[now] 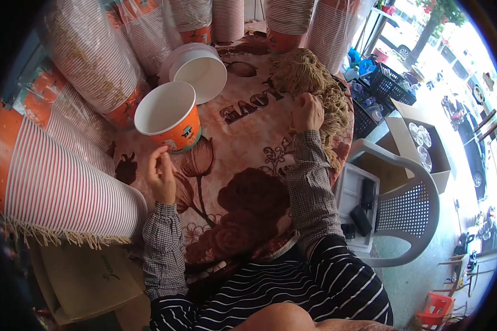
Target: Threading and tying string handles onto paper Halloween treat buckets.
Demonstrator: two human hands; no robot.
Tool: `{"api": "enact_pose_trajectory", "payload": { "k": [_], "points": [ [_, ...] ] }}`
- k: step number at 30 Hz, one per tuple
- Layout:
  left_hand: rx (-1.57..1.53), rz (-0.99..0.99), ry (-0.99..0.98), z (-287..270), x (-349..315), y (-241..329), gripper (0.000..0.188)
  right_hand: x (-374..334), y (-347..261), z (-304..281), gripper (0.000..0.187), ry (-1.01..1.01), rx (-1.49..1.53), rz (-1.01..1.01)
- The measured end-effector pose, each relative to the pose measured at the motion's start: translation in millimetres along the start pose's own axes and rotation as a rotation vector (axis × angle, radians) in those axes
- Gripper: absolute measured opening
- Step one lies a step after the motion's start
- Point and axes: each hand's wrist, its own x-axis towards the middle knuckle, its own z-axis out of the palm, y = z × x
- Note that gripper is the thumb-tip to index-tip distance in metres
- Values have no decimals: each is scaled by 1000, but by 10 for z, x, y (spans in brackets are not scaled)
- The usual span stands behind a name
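Observation:
An orange paper bucket (168, 118) with a white inside stands tilted at the left of the round table. My left hand (162, 175) is beside its base with fingers stretched out and nothing in them; whether a fingertip touches the bucket I cannot tell. Behind it, a second paper tub (203, 77) lies tipped, its white mouth facing me. Along the table's right edge spreads a heap of tan, string-like strands (301, 71). At the heap's near side my right hand (307, 113) is closed, its fingertips pinched on the strands.
Tall stacks of paper buckets (74, 165), several wrapped in clear plastic, line the table's left and far sides. The patterned tablecloth (254, 193) reaches my lap. To the right are a grey plastic chair (425, 215), an open carton (397, 132) and black crates (389, 85).

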Motion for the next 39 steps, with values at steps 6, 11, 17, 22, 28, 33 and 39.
{"api": "enact_pose_trajectory", "payload": {
  "k": [6,11,17,22,28,33,39],
  "points": [
    [124,0,-84,-15,-25,-112,15,-161,-38,-230,20,-100,-29,52],
    [120,-11,-96,7,-7,-82,15,-167,-2,-275,31,-251,-103,47],
    [144,-12,-132,31,-6,-107,16,-187,168,-76,20,-324,-74,29],
    [155,-53,-153,28,-12,-99,16,-252,33,-78,13,-345,-57,20],
    [186,-50,-199,96,-8,-108,17,-527,-357,199,20,-505,257,-193],
    [225,-93,-230,22,-12,-147,18,-722,-780,153,16,-646,347,-342],
    [265,-114,-251,31,-15,-160,20,-283,-294,12,16,-233,238,-85]
  ]
}}
